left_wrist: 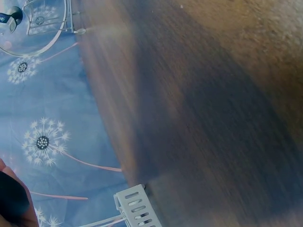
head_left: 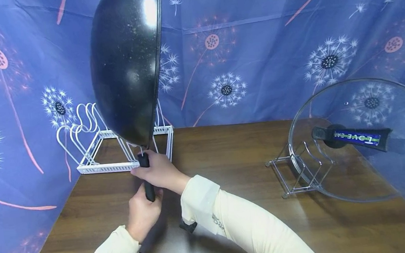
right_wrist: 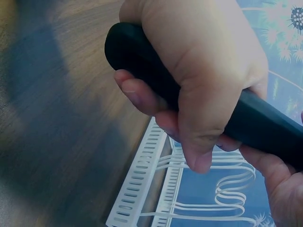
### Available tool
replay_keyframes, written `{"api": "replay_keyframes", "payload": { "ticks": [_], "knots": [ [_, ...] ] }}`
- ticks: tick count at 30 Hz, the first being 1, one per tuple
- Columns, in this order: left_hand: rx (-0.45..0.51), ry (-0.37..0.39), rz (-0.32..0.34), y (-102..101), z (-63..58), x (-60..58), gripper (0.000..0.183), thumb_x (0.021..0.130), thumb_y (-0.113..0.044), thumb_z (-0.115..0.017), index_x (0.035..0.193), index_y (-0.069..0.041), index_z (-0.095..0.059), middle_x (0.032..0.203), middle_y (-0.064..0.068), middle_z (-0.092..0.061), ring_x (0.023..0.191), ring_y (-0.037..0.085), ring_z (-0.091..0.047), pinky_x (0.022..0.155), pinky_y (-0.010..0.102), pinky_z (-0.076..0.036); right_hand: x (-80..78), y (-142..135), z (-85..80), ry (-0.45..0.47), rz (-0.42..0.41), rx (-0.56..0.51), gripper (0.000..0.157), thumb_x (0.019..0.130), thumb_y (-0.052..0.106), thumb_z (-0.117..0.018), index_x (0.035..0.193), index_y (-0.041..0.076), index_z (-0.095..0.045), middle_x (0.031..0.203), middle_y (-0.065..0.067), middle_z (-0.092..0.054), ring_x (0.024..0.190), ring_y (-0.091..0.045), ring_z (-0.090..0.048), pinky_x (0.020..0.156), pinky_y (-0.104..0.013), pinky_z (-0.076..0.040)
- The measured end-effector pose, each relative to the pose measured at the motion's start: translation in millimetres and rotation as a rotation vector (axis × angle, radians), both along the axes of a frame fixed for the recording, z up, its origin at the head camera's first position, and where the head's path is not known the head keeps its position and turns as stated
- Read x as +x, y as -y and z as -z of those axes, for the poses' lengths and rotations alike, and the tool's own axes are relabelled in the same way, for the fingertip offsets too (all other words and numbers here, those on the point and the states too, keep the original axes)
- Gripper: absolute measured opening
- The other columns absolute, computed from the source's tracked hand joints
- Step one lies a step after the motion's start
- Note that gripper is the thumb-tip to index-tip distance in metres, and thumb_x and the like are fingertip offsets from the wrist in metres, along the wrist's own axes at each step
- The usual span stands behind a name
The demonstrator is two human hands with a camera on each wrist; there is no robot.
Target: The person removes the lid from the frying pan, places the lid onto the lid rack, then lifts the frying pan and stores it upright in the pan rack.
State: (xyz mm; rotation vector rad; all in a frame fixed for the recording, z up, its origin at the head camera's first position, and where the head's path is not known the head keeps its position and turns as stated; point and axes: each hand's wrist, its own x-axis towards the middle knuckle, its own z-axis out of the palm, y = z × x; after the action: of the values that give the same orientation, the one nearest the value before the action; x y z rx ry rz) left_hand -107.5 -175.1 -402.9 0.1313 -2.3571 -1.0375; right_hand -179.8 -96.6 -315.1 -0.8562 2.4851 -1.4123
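A black wok (head_left: 125,65) is held up on its side, its dark rounded outside facing left and its rim to the right. My right hand (head_left: 161,170) grips its black handle (head_left: 144,160) close to the pan. Lower down, my left hand (head_left: 144,208) holds the same handle near its end. In the right wrist view, fingers wrap the handle (right_wrist: 270,123). The wok's lower part overlaps a white wire rack (head_left: 106,168) in the head view and hides part of its loops.
At the right, a large glass lid (head_left: 359,185) with a black handle (head_left: 357,137) stands on edge in a small chrome rack (head_left: 281,178). Both racks are on a brown wooden table (head_left: 227,156). Blue dandelion-print cloth (head_left: 253,45) hangs behind and at the sides.
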Motion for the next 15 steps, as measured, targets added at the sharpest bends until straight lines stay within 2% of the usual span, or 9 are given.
{"api": "replay_keyframes", "payload": {
  "ticks": [5,9,15],
  "knots": [
    [0.028,-0.029,0.020,-5,4.9,-3.1,0.015,0.077,0.002,-0.067,0.088,0.005,-0.056,0.071,0.019,-0.065,0.057,0.031,-0.058,0.052,0.046,-0.043,-1.0,-2,4.0,0.013,0.000,-0.001,0.050,0.083,0.023,-0.070,0.125,0.000,-0.057,0.107,-0.012,-0.069,0.100,-0.020,-0.064,0.082,-0.021,-0.046],
    [0.045,-0.054,0.018,-6,5.0,-5.3,0.015,0.076,0.003,-0.068,0.086,0.005,-0.056,0.073,0.020,-0.066,0.058,0.032,-0.059,0.053,0.046,-0.044,-2.4,0,5.0,-0.018,-0.003,0.014,0.050,0.083,0.024,-0.071,0.123,-0.001,-0.056,0.106,-0.014,-0.068,0.099,-0.022,-0.064,0.082,-0.023,-0.047],
    [0.019,-0.089,-0.001,0,5.6,-14.7,0.016,0.074,0.003,-0.068,0.085,0.007,-0.057,0.074,0.024,-0.066,0.063,0.042,-0.063,0.054,0.051,-0.045,-5.3,3,5.6,-0.057,0.008,0.034,0.047,0.083,0.021,-0.071,0.122,-0.001,-0.058,0.106,-0.014,-0.069,0.100,-0.022,-0.064,0.082,-0.022,-0.047]
  ]
}}
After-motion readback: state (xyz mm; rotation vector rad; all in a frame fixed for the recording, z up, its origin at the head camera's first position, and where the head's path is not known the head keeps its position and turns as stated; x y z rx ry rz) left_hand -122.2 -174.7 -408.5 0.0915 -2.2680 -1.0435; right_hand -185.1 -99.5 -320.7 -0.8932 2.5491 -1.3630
